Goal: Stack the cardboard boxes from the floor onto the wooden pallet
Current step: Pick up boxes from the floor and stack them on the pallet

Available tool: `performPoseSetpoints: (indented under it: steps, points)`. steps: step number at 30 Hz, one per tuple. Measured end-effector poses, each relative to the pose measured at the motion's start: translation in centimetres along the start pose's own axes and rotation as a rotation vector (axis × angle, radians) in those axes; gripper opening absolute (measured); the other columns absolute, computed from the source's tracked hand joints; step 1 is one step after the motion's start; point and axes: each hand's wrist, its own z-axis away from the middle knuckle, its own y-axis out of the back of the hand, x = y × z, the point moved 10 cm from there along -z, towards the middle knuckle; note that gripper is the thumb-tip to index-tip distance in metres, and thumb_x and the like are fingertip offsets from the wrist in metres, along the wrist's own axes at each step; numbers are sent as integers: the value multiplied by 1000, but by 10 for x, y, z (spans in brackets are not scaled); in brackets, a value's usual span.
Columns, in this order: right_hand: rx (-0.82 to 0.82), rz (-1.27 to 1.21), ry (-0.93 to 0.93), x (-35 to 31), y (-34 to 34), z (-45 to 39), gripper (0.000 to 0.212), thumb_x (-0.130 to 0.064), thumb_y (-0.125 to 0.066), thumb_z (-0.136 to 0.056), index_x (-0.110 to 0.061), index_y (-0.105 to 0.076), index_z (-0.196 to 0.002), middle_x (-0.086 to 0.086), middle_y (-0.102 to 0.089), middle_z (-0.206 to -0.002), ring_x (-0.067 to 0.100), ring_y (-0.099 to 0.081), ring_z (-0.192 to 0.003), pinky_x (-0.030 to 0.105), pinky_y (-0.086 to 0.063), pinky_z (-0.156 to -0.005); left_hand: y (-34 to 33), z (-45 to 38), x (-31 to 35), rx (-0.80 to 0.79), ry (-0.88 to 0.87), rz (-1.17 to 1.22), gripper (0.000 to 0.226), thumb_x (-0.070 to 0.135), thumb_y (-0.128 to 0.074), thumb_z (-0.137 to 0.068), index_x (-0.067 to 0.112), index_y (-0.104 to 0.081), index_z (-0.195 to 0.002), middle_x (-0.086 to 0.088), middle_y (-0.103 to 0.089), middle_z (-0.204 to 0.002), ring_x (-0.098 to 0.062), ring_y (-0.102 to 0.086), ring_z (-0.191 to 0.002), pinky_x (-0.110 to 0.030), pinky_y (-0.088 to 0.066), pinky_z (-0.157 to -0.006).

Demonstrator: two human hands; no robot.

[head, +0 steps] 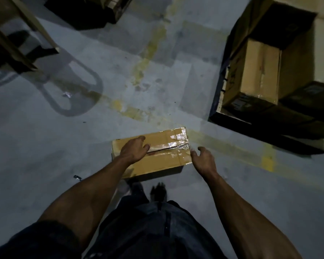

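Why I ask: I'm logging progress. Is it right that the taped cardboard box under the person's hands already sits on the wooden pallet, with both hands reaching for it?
Not quite. The head view shows the taped cardboard box on the grey floor, not on the pallet, which lies apart at the right. Both the left hand and right hand do reach for it.

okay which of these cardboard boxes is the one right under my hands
The taped box on the floor, straight ahead of you. Your left hand is over its top and your right hand is at its right end. The other boxes are stacked away to the right.
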Motion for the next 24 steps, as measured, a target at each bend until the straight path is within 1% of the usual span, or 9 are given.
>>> performPoseSetpoints:
  steps: [4,8,13,16,18,20,21,23,24]
  points:
    - [-40,-78,-46,12,-16,6,47,-33,-52,-101,-4,-54,-138,20,-57,-140,38,-52,-128,42,-42,-103,-4,7,8,18,-5,-1,57,41,-49,-104,7,-43,-149,-15,-51,-149,-34,-51,-133,-37,-44,-104]
    - [-71,-67,-29,18,-31,4,49,-35,-53,-97,-5,-56,-135,20,-61,-134,39,-56,-122,41,-47,-99,-3,10,15,72,0,5,55,41,-50,-103,7,-46,-147,-14,-55,-146,-34,-53,-130,-35,-44,-101]
    - [-23,-145,-92,29,-26,9,50,-37,-52,-97,-7,-56,-136,18,-62,-132,37,-57,-121,42,-49,-100,-1,7,18,35,-8,-32,57,42,-51,-103,7,-46,-147,-14,-55,-145,-33,-54,-130,-36,-44,-101]
    - [0,-188,-146,32,-32,3,50,-37,-52,-97,-7,-55,-136,18,-61,-133,38,-57,-122,42,-48,-100,10,-11,24,23,-63,-47,57,42,-51,-103,5,-47,-146,-16,-56,-144,-33,-55,-129,-37,-45,-101]
    - [18,-273,-227,35,-42,1,51,-37,-52,-98,-7,-54,-139,18,-59,-137,38,-55,-124,43,-47,-102,15,-26,29,0,-98,-53,57,42,-51,-103,4,-48,-146,-17,-57,-143,-33,-55,-129,-37,-45,-101]
    - [48,-422,-354,38,-57,2,52,-35,-52,-98,-8,-51,-143,16,-57,-139,37,-54,-125,42,-46,-103,14,-45,30,-41,-118,-60,57,42,-51,-103,4,-48,-145,-17,-57,-143,-32,-56,-129,-36,-45,-101]
    - [74,-523,-432,41,-67,2,51,-34,-53,-99,-8,-51,-143,15,-57,-138,35,-54,-124,38,-46,-100,14,-56,30,-65,-131,-65,57,42,-51,-103,5,-48,-145,-17,-57,-143,-32,-56,-129,-36,-44,-101]
    - [145,-739,-581,45,-87,3,48,-32,-55,-98,-7,-54,-138,13,-60,-129,32,-57,-116,34,-45,-91,11,-81,29,-113,-156,-58,56,42,-51,-103,5,-49,-145,-16,-57,-143,-32,-55,-130,-36,-44,-103]
    - [187,-844,-648,48,-100,1,48,-34,-57,-95,-6,-56,-135,11,-61,-124,31,-57,-112,34,-46,-91,11,-93,28,-137,-163,-45,56,43,-51,-103,6,-50,-144,-16,-57,-144,-32,-54,-130,-36,-43,-103]
